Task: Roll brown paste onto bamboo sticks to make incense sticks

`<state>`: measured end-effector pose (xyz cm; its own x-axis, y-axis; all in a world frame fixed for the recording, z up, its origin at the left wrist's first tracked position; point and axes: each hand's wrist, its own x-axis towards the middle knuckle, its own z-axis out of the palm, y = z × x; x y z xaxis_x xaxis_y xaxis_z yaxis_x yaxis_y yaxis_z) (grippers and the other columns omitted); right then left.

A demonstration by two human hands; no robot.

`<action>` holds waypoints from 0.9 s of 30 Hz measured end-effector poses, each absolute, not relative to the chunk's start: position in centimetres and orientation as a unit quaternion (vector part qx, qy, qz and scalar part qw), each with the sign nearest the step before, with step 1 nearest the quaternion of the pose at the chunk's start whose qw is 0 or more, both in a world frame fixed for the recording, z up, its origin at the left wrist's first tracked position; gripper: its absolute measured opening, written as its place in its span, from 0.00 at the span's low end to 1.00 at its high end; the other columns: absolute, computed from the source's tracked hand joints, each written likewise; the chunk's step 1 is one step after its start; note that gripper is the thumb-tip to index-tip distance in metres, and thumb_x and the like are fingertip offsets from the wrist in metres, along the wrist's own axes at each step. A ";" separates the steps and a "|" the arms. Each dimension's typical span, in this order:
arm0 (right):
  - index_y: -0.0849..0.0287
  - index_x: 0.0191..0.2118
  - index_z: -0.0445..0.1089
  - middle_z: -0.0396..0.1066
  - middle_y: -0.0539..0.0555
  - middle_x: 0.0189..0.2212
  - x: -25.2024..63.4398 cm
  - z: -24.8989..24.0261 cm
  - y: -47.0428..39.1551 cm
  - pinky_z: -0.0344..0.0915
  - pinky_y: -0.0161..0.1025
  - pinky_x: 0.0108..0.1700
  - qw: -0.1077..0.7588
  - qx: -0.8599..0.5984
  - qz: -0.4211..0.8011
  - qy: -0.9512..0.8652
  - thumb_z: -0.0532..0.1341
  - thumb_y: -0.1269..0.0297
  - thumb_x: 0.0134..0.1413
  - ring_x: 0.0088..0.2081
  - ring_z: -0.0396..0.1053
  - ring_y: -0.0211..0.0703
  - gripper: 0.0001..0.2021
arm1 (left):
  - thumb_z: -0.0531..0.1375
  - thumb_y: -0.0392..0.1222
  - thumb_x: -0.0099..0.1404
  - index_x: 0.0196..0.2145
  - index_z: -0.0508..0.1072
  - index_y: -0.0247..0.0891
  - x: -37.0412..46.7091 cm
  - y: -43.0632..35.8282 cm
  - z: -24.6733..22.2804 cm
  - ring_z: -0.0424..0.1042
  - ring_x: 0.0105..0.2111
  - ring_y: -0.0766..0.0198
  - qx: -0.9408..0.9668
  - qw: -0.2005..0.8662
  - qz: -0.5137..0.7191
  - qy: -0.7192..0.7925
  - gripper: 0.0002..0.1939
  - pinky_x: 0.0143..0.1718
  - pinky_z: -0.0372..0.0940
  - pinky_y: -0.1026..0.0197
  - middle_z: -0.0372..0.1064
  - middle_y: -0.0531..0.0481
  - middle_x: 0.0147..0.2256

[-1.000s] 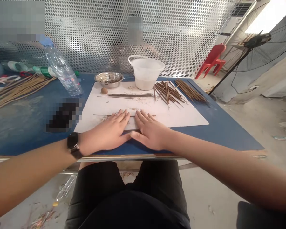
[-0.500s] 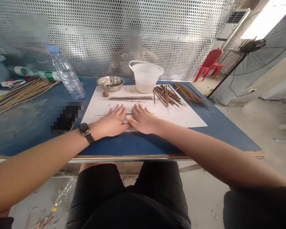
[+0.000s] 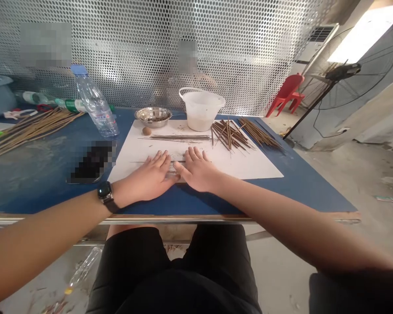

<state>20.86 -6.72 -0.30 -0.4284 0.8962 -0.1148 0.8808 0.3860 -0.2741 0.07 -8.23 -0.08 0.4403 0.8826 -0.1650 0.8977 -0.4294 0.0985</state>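
Note:
Both palms lie flat over a thin dark stick [image 3: 180, 162] on a white board [image 3: 255, 168]. My left hand [image 3: 150, 176] has its fingers stretched forward across the stick's left part. To its right, my right hand [image 3: 198, 170] covers the stick's right part with fingers extended. The stick's thin ends show past both hands; the covered stretches are hidden. Beyond the fingers lies a row of thin sticks [image 3: 180, 138]. A small brown ball [image 3: 146, 131] rests at that row's left end. Thicker brown sticks [image 3: 231, 135] are heaped at the board's right.
Behind the board stand a metal bowl [image 3: 153, 117] and a white plastic bucket [image 3: 201, 111]. A water bottle [image 3: 96, 107] and a blurred-out dark object [image 3: 92, 162] are on the left. More sticks [image 3: 260, 132] lie far right; long ones [image 3: 32, 131] lie far left. Perforated metal [image 3: 134, 52] rises behind.
My hands have slid slightly back toward me on the board, the left one also a little leftward. The view has shifted slightly. The stick stays under both hands.

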 end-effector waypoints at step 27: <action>0.76 0.83 0.34 0.25 0.70 0.84 18.9 -0.1 -1.4 0.24 0.60 0.81 0.012 -0.604 0.123 -0.787 0.31 0.34 0.75 0.83 0.20 0.64 0.51 | 0.42 0.54 0.80 0.83 0.37 0.24 2.7 -2.3 -0.3 0.27 0.81 0.34 0.769 0.061 -0.026 0.636 0.44 0.79 0.36 0.32 0.26 0.27 0.82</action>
